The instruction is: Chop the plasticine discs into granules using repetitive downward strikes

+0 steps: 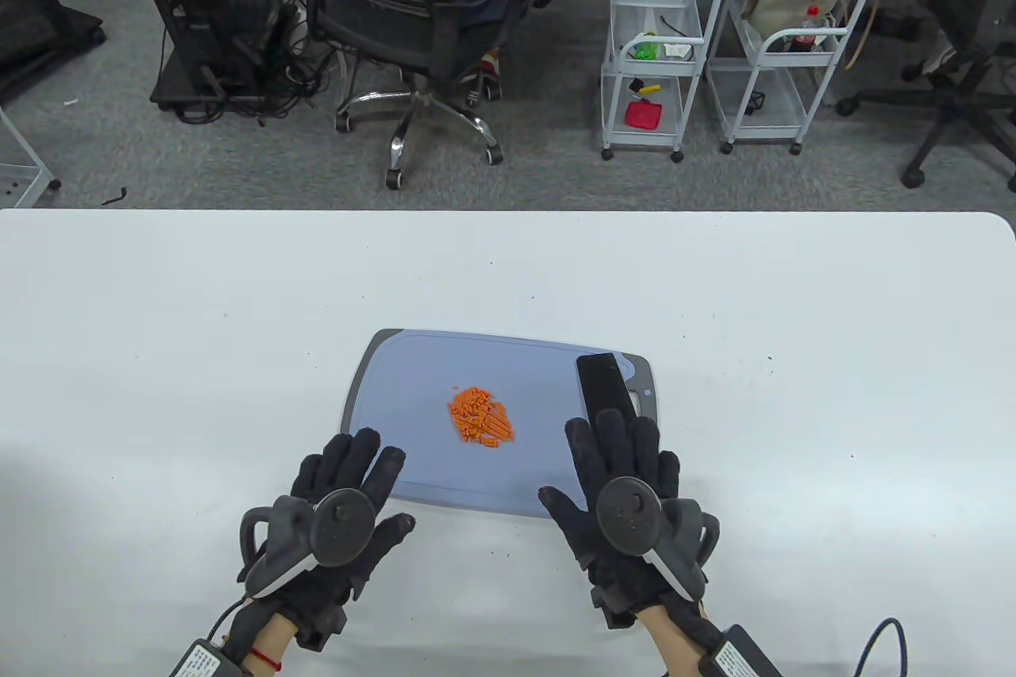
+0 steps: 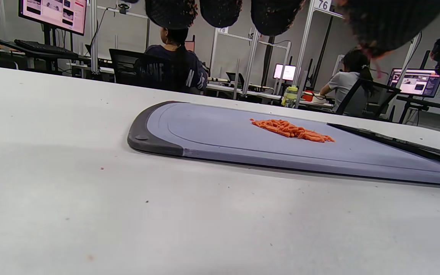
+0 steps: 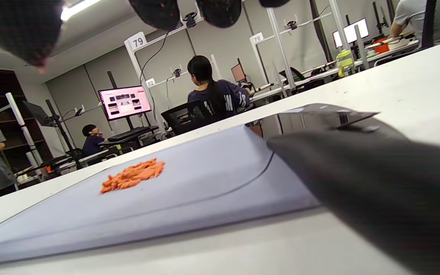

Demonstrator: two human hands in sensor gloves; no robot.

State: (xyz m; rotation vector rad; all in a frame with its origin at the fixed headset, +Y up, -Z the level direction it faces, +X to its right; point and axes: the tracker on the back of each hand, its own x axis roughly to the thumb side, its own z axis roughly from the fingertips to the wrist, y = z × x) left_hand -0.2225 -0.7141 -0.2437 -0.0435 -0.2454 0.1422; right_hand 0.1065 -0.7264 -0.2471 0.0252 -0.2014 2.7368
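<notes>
A pile of small orange plasticine granules (image 1: 480, 415) lies near the middle of a blue-grey cutting board (image 1: 413, 383). A black knife (image 1: 605, 385) lies flat on the board's right side, blade pointing away. My right hand (image 1: 619, 463) lies open, fingers spread, over the knife's handle and hides it in the table view. In the right wrist view the handle (image 3: 376, 183) is not gripped and the fingertips (image 3: 220, 11) hang above it. My left hand (image 1: 349, 486) is open and flat at the board's near left corner, holding nothing. The granules also show in the left wrist view (image 2: 292, 130) and the right wrist view (image 3: 134, 175).
The board sits on a white table (image 1: 159, 359) with bare surface on both sides. Beyond the far edge stand an office chair (image 1: 421, 10) and two white wire carts (image 1: 659, 58).
</notes>
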